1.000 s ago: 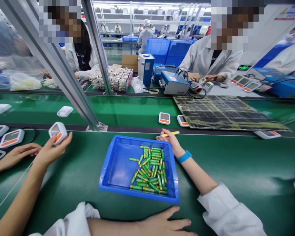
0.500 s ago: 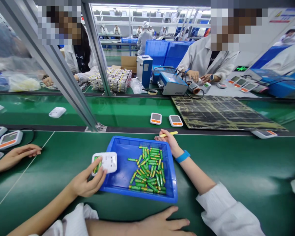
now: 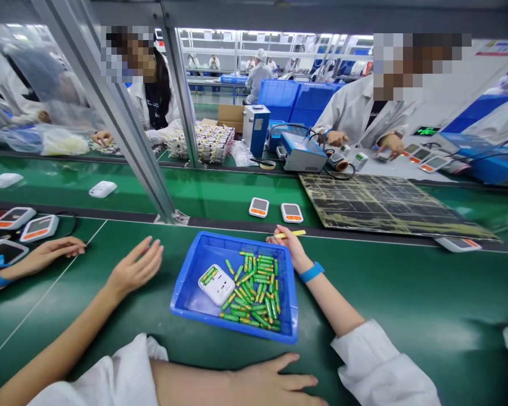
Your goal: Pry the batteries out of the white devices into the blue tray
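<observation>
The white monitor [image 3: 217, 285] has just left a co-worker's open hand [image 3: 135, 268] and lies in the blue tray [image 3: 237, 243], at 8 o'clock from the loose batteries [image 3: 254, 287]. Its long axis runs 10-to-4, battery bay [image 3: 209, 275] toward 10 o'clock. The hands are well apart: the right hand [image 3: 288, 248] pinches a yellow pen [image 3: 290, 233] at the tray's 1 o'clock; the left hand [image 3: 275, 380] lies flat on the table [image 3: 406, 293].

One blue plastic tray [image 3: 186, 299] sits on the near surface [image 3: 406, 293]. It holds one white blood pressure monitor [image 3: 217, 285], with two green batteries [image 3: 209, 276] showing in its back, and dozens of loose green batteries [image 3: 256, 293], too many to count exactly. Eight more monitors [image 3: 39, 228] lie outside the tray, three of them near the surface's left edge. Four hands [image 3: 135, 268] show on the surface, and one holds one yellow stick [image 3: 290, 234].
</observation>
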Demonstrator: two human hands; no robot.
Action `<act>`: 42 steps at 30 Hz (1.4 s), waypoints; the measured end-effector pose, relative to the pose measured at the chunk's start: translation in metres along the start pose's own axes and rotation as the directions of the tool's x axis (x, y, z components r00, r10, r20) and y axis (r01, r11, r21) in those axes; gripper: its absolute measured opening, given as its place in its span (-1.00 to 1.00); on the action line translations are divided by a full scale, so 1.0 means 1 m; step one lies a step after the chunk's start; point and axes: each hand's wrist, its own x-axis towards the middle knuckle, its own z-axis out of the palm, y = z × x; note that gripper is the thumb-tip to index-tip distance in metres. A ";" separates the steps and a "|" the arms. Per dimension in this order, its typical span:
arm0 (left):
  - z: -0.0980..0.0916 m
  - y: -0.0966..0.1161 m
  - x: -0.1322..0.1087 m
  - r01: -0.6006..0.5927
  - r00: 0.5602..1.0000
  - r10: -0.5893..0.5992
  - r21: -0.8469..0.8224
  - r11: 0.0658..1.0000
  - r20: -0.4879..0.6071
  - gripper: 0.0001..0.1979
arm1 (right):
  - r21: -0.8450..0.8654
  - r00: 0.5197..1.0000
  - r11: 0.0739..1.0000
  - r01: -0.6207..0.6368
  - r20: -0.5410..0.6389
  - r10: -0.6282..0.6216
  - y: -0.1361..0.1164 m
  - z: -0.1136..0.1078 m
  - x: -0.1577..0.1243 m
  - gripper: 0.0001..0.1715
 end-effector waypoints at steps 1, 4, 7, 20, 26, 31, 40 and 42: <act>0.008 0.025 0.014 -0.138 0.990 0.135 -0.070 0.988 -0.038 -0.67 | 0.006 1.000 1.000 0.002 -0.004 -0.002 0.000 0.000 0.000 -0.66; 0.008 0.047 0.045 -0.397 0.847 0.527 -0.579 0.712 0.067 -0.82 | 0.027 0.999 0.999 0.032 -0.009 -0.031 0.001 -0.001 0.001 -0.67; -0.029 -0.004 0.070 0.027 0.852 0.448 -0.878 0.478 0.270 -0.74 | 0.020 0.999 0.999 0.042 -0.019 -0.042 0.001 -0.002 -0.001 -0.67; 0.000 -0.120 0.044 0.389 0.515 -0.020 -0.213 0.896 0.857 -0.20 | 0.012 0.999 0.999 0.030 -0.043 -0.030 0.001 -0.001 -0.010 -0.70; -0.001 -0.157 0.056 0.719 0.582 -0.199 -0.384 0.580 0.789 -0.80 | 0.016 0.997 1.000 0.027 -0.070 -0.025 0.000 -0.005 -0.019 -0.73; 0.002 -0.161 0.066 0.684 0.640 -0.076 -0.522 0.509 0.765 -0.64 | 0.012 0.995 0.999 0.031 -0.090 -0.029 0.000 -0.008 -0.026 -0.68; 0.004 -0.107 0.063 0.530 0.486 0.018 -0.311 0.789 0.874 -0.06 | 0.022 0.991 0.998 0.063 -0.116 -0.060 0.002 -0.010 -0.029 -0.67; 0.002 -0.108 0.065 0.586 0.516 -0.012 -0.343 0.734 0.856 -0.21 | 0.026 0.991 0.997 0.073 -0.112 -0.070 0.002 -0.009 -0.030 -0.66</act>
